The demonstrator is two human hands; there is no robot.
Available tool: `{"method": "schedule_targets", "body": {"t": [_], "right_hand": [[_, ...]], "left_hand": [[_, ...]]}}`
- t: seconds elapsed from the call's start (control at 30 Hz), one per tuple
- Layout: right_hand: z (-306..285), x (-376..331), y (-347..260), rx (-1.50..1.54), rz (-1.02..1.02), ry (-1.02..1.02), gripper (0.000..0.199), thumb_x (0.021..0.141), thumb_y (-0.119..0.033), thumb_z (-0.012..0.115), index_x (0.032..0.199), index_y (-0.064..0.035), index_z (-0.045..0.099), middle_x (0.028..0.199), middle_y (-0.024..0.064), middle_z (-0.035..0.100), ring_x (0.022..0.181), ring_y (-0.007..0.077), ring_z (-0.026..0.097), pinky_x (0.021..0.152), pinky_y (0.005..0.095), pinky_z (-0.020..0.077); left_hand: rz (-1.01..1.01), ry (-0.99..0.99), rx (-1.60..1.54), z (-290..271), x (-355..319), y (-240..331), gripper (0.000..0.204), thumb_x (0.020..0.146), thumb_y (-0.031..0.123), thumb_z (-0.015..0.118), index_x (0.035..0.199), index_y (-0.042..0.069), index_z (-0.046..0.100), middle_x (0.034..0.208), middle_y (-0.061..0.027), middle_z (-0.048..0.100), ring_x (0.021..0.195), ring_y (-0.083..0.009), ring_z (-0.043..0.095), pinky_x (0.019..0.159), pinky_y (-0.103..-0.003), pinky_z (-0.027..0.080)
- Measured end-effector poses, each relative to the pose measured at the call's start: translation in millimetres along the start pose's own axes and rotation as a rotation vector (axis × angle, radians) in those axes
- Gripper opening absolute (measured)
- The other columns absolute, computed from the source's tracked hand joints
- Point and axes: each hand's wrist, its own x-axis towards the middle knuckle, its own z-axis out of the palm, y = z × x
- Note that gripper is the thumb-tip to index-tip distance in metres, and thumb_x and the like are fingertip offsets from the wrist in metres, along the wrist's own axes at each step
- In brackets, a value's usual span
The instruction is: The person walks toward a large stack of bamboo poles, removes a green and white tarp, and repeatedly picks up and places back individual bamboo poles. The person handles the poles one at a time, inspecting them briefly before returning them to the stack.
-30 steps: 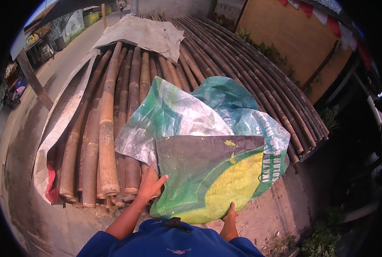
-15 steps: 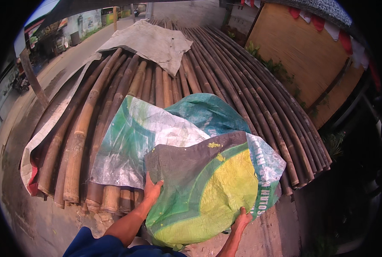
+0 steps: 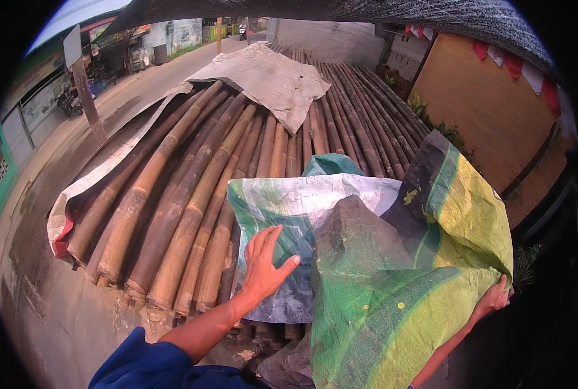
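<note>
The person is wearing a deep blue top (image 3: 221,378), showing along the lower left edge of the frame. Its loose, creased short sleeve (image 3: 132,362) is leaving the left forearm (image 3: 205,332) bare; left hand (image 3: 264,271) and right hand (image 3: 494,296) are showing bare too.

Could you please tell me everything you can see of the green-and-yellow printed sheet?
The printed sheet has green, yellow and dark grey areas with small yellow specks, and looks like thin, flexible plastic. It is creased and folded, its upper right part raised, its front hanging down. The right hand grips its right edge; the left hand is open to its left. A whitish-green layer lies behind it; whether they are one piece is unclear.
</note>
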Motion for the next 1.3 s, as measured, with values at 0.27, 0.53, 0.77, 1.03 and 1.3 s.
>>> {"method": "schedule_targets", "body": {"t": [0.27,0.53,0.77,1.03,1.3], "right_hand": [[60.4,-0.3,76.5,0.146,0.535,-0.369,0.063,0.095,-0.043,0.066,0.136,0.0045,0.055,0.126,0.0229,0.064,0.114,0.0328,0.062,0.098,0.0410,0.0466],[13.4,-277.9,116.6,0.177,0.415,-1.074,0.080,0.100,-0.035,0.062,0.160,-0.0002,0.024,0.166,0.0212,0.024,0.152,0.0292,0.026,0.120,0.0391,0.0269],[13.2,-289.0,132.4,0.112,0.358,-1.130,0.065,0.102,-0.034,0.061,0.158,-0.0124,0.038,0.166,0.0243,0.021,0.150,0.0350,0.030,0.119,0.0403,0.0295],[-12.1,-276.8,140.4,0.101,0.502,-0.832,0.051,0.102,-0.034,0.059,0.140,0.0001,0.059,0.128,0.0241,0.066,0.111,0.0289,0.066,0.095,0.0376,0.0497],[-132.7,-246.0,82.9,0.087,0.953,-0.214,0.043,0.103,-0.036,0.058,0.120,0.0018,0.071,0.111,0.0145,0.073,0.098,0.0270,0.069,0.083,0.0345,0.0530]], "left_hand": [[-1.116,-0.265,-0.519,74.9,-129.3,-106.0,0.116,0.080,0.062,0.076,0.161,0.005,0.016,0.160,-0.0281,0.029,0.148,-0.0369,0.033,0.118,-0.046,0.031],[-1.019,-0.716,-0.763,166.3,-171.9,-69.7,0.102,0.089,0.059,0.070,0.162,0.008,0.018,0.153,-0.0251,0.045,0.140,-0.0374,0.045,0.110,-0.050,0.042],[-0.761,-0.663,-0.276,108.8,-229.7,-120.2,0.071,0.094,0.049,0.066,0.145,0.001,0.052,0.138,-0.0231,0.060,0.125,-0.0314,0.060,0.104,-0.039,0.047],[-1.051,-0.432,-0.362,1.5,-278.0,-199.3,0.051,0.097,0.042,0.065,0.130,0.003,0.063,0.101,-0.0062,0.067,0.085,-0.0161,0.062,0.072,-0.033,0.052],[-1.404,0.210,-0.482,-84.0,-286.3,-248.0,0.064,0.089,0.055,0.071,0.133,0.011,0.053,0.110,-0.0089,0.060,0.093,-0.0240,0.059,0.079,-0.044,0.052]]}}
